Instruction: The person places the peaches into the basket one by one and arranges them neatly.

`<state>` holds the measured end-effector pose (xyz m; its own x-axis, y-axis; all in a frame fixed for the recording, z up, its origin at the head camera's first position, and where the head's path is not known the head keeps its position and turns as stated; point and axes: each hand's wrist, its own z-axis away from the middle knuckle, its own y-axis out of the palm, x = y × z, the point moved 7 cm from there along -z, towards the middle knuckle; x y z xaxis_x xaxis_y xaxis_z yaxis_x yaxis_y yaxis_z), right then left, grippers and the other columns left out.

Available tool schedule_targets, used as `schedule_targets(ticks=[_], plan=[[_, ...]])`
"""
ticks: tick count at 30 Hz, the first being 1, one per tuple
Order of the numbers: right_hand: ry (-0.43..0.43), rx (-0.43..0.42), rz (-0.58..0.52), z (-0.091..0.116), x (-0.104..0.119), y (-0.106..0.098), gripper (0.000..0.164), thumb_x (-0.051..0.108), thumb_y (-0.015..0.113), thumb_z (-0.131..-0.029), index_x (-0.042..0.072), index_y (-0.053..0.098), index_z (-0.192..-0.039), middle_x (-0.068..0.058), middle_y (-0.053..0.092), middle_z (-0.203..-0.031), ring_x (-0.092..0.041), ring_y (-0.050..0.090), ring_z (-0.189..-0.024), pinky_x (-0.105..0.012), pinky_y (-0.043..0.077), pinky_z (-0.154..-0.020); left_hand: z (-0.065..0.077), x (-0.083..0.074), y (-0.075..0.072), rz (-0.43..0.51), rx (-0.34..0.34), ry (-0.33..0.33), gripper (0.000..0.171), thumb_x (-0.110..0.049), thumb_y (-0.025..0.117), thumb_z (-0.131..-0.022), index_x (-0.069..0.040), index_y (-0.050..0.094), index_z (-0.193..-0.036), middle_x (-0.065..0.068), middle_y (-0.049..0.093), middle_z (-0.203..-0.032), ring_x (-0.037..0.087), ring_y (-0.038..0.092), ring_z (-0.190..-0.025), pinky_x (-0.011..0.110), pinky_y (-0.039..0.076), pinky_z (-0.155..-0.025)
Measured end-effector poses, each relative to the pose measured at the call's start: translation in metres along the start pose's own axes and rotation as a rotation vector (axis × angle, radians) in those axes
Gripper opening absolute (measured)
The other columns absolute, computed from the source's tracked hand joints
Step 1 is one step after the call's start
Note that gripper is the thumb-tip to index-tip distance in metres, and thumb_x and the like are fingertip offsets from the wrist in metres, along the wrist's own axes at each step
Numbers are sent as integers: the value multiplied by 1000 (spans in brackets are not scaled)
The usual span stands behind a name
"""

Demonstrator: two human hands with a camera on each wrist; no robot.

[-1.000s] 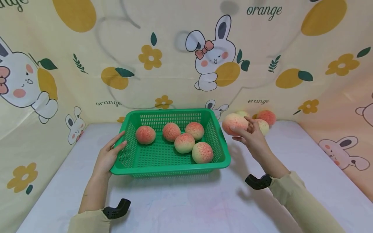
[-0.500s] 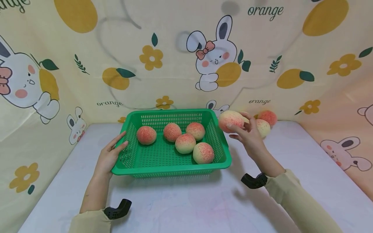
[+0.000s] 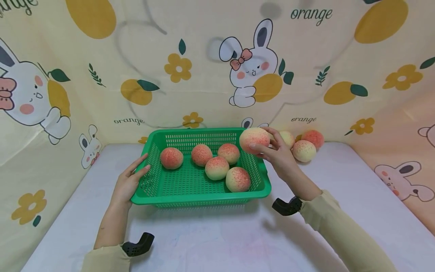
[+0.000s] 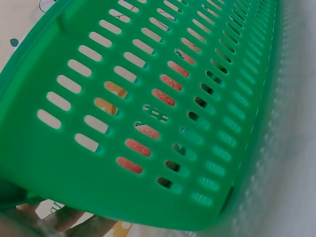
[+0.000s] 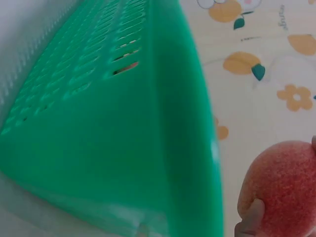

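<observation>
In the head view, a green plastic basket [image 3: 200, 200] with perforated sides stands on the table, several red-and-cream peaches [image 3: 217, 168] inside it. My left hand [image 3: 126, 185] grips its left rim, thumb on the inner side. My right hand [image 3: 281, 155] holds another peach [image 3: 253, 139] between thumb and fingers, over the basket's right back corner. The right wrist view has that peach [image 5: 284, 190] outside the rim's edge, the thumb on its near side. Through the slots in the left wrist view, patches of peach [image 4: 165, 97] show; parts of my fingers appear below the basket's rim.
To the right of the basket, a pale peach [image 3: 304, 151], a redder peach [image 3: 313, 139] and a yellowish one [image 3: 287, 139] sit at the back of the white table [image 3: 210, 238]. A printed cloth [image 3: 204, 75] with rabbits and oranges hangs behind.
My right hand has carried its peach leftward, from beside the other loose peaches to above the basket's right back corner. The left hand stays on the rim.
</observation>
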<state>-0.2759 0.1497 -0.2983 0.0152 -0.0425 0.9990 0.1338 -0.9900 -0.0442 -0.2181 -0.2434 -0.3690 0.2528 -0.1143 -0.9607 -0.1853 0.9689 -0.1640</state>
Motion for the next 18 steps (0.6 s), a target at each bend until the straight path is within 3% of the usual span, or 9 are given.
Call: schedule_targets(ticks=[7,18], plan=[[-19,41,76,-10,2,16,65,15,68,-89,23,37,-145,-5,43,-126,-20,43,-108,-26,50,-81,0,1,0,6,-4,-3,53,-34,54,-98,-30,37,-148,0,21,-159,24,21,-144,45,28,-112],[-25,121,157,-19,4,39,66,18,73,-85,25,42,-143,-10,44,-130,-25,45,-110,-33,53,-84,-2,1,0,7,-2,1,53,-35,54,-98,-31,37,-148,-1,20,-159,23,21,-144,44,28,-112]])
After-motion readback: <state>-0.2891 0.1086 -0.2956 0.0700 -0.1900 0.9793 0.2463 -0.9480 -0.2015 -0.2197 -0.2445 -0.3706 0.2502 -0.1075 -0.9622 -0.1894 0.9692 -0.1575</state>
